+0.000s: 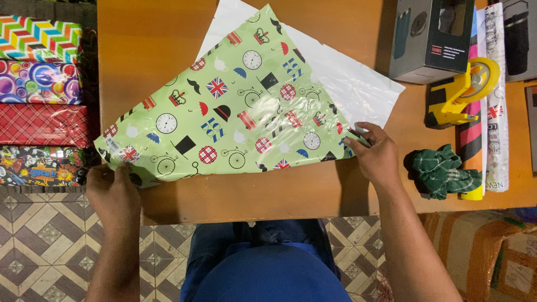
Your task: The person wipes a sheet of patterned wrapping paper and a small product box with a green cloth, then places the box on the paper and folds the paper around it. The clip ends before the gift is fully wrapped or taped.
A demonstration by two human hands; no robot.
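Green patterned wrapping sheet point(235, 112) lies skewed on wooden table point(151, 50). Left hand point(112, 193) pinches near-left corner; right hand point(375, 154) pinches near-right edge. Risk: uneven pull creases or tears glossy paper.

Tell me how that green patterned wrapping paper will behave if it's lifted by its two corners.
The wrapping paper would probably sag in the middle: it is thin and already folded over. Its glossy glare suggests a slippery surface. Held only by the left hand and right hand, it looks light.
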